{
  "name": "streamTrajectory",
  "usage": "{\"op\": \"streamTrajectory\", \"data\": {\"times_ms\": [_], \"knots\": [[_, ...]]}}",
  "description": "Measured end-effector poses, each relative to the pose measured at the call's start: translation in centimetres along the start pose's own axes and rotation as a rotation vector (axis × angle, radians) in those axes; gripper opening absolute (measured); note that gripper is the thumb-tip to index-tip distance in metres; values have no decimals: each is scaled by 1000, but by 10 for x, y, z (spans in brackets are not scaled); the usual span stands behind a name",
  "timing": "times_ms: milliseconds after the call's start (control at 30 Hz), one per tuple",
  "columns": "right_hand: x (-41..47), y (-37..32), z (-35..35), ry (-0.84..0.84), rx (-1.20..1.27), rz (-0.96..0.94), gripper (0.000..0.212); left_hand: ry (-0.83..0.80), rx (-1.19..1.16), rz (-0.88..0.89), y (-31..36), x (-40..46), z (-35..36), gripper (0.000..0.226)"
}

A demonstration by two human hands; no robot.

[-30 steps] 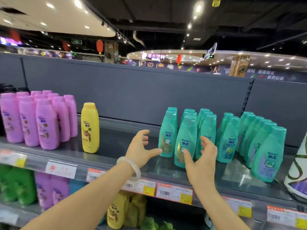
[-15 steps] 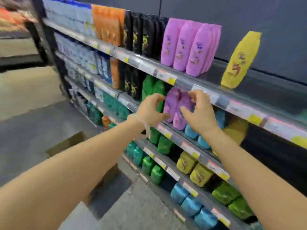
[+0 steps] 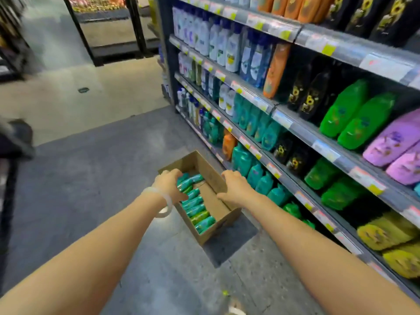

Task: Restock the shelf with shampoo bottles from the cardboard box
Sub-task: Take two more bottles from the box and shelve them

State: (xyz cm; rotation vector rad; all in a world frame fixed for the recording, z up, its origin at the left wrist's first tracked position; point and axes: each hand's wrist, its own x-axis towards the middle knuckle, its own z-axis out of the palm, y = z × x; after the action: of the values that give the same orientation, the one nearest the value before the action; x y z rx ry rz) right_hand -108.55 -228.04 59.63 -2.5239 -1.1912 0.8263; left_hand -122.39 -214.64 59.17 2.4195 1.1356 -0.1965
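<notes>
An open cardboard box (image 3: 229, 218) stands on the grey floor beside the shelf unit. Several teal shampoo bottles (image 3: 196, 206) lie in a row along its left side; the right half shows bare cardboard. My left hand (image 3: 170, 187), with a white bangle on the wrist, hovers over the far bottles with fingers curled and apart, holding nothing. My right hand (image 3: 234, 188) is spread over the box's right wall, also empty. The shelf (image 3: 302, 135) to the right carries teal, green, purple, yellow, black and orange bottles.
The shelf unit runs along the right with price tags on each rail. A grey floor mat lies under the box, with beige tiled aisle beyond. Another dark rack (image 3: 109, 30) stands at the far end, and a dark blurred object (image 3: 16, 139) is at the left edge.
The view has swung from the top shelf down to the floor. Both hands have dropped from the teal bottles on the shelf to just above the cardboard box.
</notes>
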Motion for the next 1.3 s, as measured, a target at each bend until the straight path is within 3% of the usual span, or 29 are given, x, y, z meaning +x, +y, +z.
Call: {"op": "streamTrajectory", "data": {"times_ms": [200,467,800,1033,1300], "knots": [[94,-31,25,-79,-50,48,60,-73,38,-26,-56,68,-12,71],[256,-68,27,-170,8,134,60,-215,124,4,-84,228,-60,58],[393,-68,27,-217,-9,304,54,-413,375,184,-106,409,-73,56],[499,-58,94,-228,196,549,53,-649,659,331,-155,554,-17,51],[616,-41,256,-304,428,695,52,-892,786,374,-228,653,137,50]]}}
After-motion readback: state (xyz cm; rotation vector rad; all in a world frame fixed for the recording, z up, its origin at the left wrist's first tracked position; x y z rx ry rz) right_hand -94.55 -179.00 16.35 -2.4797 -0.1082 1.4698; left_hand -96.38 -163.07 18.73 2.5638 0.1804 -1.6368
